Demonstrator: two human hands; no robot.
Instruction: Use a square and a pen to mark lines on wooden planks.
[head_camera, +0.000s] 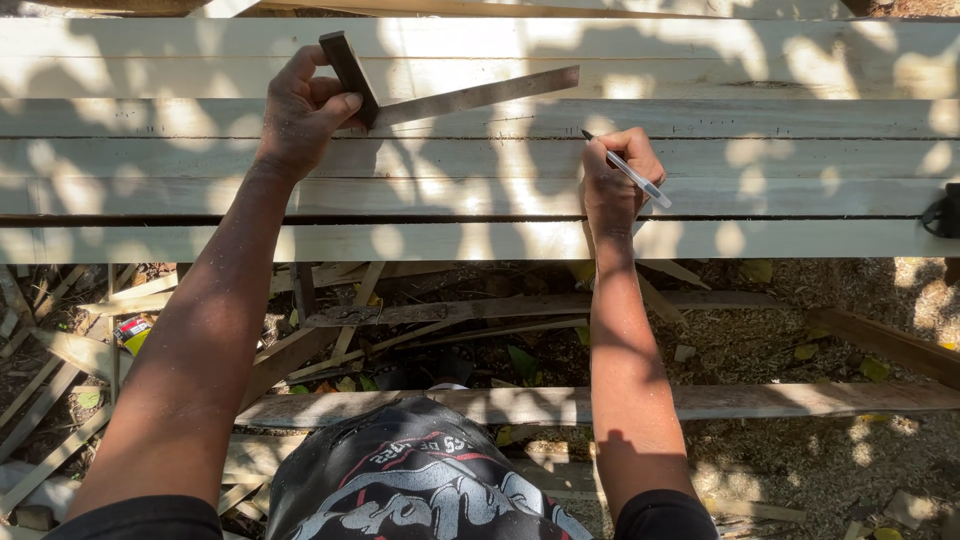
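we look down on a row of pale planks (700, 180) laid side by side, edges running l-r across the view, dappled w/ sun and leaf shadow. planks = our landmark.

left hand (300, 115) sits on the planks toward the far side, fingers curled and clamped on the dark stock of a try square (400, 90). stock stands angled up out of the grip; its metal blade (480, 96) runs off to the right, lying flat on the plank faces, slightly tilted vs the plank edges.

right hand (612, 180) rests on the planks right of the square and nearer to us, well apart from the left hand. it's closed in a writing grip on a pen (628, 172) w/ clear barrel and dark tip. tip points to the far side and touches, or nearly touches, a plank just below the blade's free end; can't tell if contact is made.

at the planks' right end, a dark object (945, 210) at the frame edge, kind unclear.

below the planks' near edge: ground w/ sawdust (780, 340), scrap wood strips (60, 400), a few fallen leaves, and a weathered board (750, 400) running l-r.
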